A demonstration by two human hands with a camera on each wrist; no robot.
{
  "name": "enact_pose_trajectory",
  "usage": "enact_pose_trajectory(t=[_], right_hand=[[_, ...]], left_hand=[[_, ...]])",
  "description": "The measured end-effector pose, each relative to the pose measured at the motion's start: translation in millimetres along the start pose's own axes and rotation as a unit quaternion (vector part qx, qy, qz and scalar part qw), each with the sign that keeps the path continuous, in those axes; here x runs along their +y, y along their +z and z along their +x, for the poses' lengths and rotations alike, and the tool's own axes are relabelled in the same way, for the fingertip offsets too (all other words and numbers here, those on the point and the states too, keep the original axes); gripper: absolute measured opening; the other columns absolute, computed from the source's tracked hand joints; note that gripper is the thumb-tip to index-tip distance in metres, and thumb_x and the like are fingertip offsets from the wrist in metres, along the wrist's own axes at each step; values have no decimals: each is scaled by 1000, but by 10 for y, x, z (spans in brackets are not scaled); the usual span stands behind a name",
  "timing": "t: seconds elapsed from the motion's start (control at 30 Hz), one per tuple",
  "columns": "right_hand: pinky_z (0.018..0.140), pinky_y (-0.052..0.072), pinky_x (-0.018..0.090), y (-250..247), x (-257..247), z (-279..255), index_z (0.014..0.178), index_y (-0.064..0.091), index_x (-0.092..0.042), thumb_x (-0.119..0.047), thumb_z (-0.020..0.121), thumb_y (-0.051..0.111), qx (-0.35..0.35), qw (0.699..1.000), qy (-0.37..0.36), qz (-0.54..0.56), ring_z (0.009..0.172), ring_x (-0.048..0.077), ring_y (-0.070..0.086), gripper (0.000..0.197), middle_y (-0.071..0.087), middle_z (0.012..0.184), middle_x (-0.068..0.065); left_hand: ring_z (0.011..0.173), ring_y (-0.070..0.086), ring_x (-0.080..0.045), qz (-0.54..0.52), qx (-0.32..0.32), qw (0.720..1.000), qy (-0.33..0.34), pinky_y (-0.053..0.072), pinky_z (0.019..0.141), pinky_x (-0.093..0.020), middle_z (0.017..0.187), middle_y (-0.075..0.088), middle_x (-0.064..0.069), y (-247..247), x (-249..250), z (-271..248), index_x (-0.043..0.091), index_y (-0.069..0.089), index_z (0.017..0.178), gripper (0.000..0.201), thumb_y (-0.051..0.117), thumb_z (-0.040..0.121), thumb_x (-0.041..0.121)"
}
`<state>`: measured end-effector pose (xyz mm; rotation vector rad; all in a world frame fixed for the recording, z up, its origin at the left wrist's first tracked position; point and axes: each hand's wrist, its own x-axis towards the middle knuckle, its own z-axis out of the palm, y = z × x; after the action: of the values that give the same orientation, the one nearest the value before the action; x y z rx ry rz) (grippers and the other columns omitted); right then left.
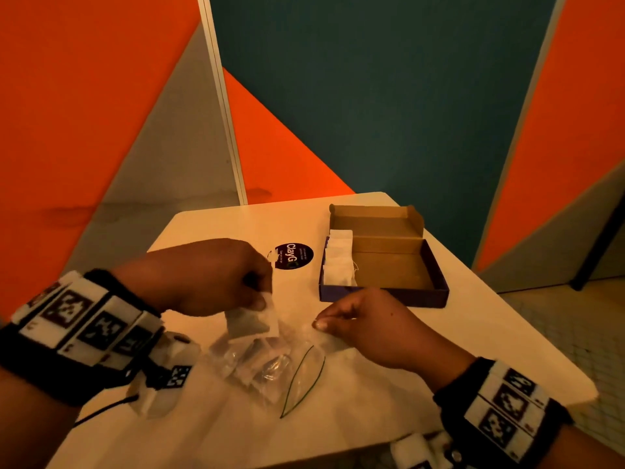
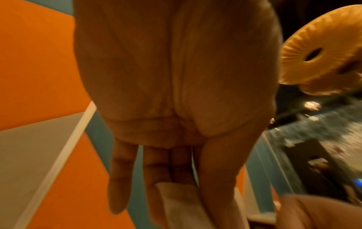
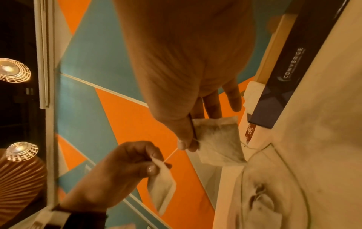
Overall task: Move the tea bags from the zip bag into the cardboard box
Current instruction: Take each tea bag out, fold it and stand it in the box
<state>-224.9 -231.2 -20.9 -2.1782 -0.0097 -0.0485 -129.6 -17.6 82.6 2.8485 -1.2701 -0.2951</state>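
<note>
1. Head view: the left hand (image 1: pixel 203 275) hangs over the white tabletop (image 1: pixel 473 333) with its fingers pinching the top edge of a white paper tea bag (image 1: pixel 252 321), which dangles just above the clear plastic zip bag (image 1: pixel 270 370).
2. The zip bag lies flat at 6 o'clock from both hands, its green-lined mouth open toward 5 o'clock, with more tea bags inside it.
3. The right hand (image 1: pixel 368 319) is at 3 o'clock from the left, knuckles up, thumb and fingertips pressed together.
4. Right wrist view: the right hand's thumb and fingers grasp a corner of a second tea bag (image 3: pixel 219 139), which hangs free above the tabletop. A thin string (image 3: pixel 172 153) runs taut from that pinch to the left hand's pinch.
5. The open brown cardboard box with dark purple outer walls (image 1: pixel 382 294) stands at 1 o'clock from the hands, lid folded back. A row of white tea bags (image 1: pixel 340 262) stands along its 9 o'clock wall.
6. A round dark sticker (image 1: pixel 293 255) lies on the tabletop at 9 o'clock from the box, just beside it.
7. Left wrist view: the left thumb and fingers close on the upper edge of the tea bag.
</note>
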Motion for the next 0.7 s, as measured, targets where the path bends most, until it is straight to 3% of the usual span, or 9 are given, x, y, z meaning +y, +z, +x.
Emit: enact_pose_trajectory(t=[0.1, 0.2, 0.23, 0.33, 0.43, 0.57, 0.63, 0.7], right_hand=[[76, 50, 11, -101, 103, 1, 101, 79, -30, -31, 94, 65, 31, 999, 28, -15, 82, -7, 65, 15, 70, 89, -25], [74, 42, 13, -183, 162, 31, 105, 76, -34, -20, 100, 55, 99, 993, 42, -38, 83, 0, 56, 25, 60, 101, -19], [72, 39, 11, -190, 155, 42, 104, 74, -37, -17, 101, 52, 126, 991, 31, -27, 85, -1, 53, 29, 58, 105, -20], [65, 37, -2, -144, 35, 20, 101, 72, -40, -12, 101, 51, 174, 984, -22, 24, 84, -15, 55, 35, 52, 98, -35], [69, 39, -6, -10, -93, -46, 98, 74, -41, -8, 99, 54, 147, 984, -69, 80, 88, -30, 51, 38, 58, 91, -38], [79, 47, 2, 221, -125, -118, 96, 77, -39, -12, 95, 62, 98, 987, -67, 105, 94, -12, 63, 30, 72, 91, -29], [76, 49, 6, 308, -87, -165, 97, 78, -35, -15, 92, 67, 91, 986, -54, 131, 90, -7, 67, 24, 74, 90, -25], [74, 53, 14, 375, -42, -185, 96, 78, -36, -17, 89, 71, 99, 981, -37, 162, 88, 1, 70, 22, 76, 88, -17]], left_hand=[[76, 65, 1, -120, 29, 992, -28, 45, 67, -18, 81, 72, 18, 64, -244, -82, 34, 72, 83, 6, 73, 87, 30], [75, 67, -10, -257, 46, 964, -43, 49, 74, -28, 81, 76, 4, 207, -389, -145, 27, 76, 81, 5, 78, 82, 22], [74, 66, -11, -298, 46, 952, -46, 49, 73, -27, 80, 76, 0, 266, -401, -163, 23, 77, 81, 4, 79, 81, 21], [69, 63, -13, -396, 30, 917, -38, 47, 66, -21, 77, 74, -7, 462, -325, -168, 10, 76, 82, 7, 80, 78, 15], [69, 59, -17, -475, 20, 879, -32, 47, 63, -23, 76, 71, -9, 659, -186, -112, 5, 75, 84, 11, 81, 77, 11], [62, 55, -14, -586, 34, 809, -31, 45, 57, -20, 69, 61, -8, 888, -12, -36, -2, 67, 84, 17, 81, 75, 4], [57, 54, -11, -613, 48, 787, -45, 45, 55, -21, 64, 59, -5, 960, 65, -13, -3, 66, 87, 13, 77, 79, -1], [61, 57, -16, -624, 64, 776, -65, 48, 57, -25, 70, 62, -10, 1026, 108, 11, -6, 67, 91, 15, 75, 81, 2]])
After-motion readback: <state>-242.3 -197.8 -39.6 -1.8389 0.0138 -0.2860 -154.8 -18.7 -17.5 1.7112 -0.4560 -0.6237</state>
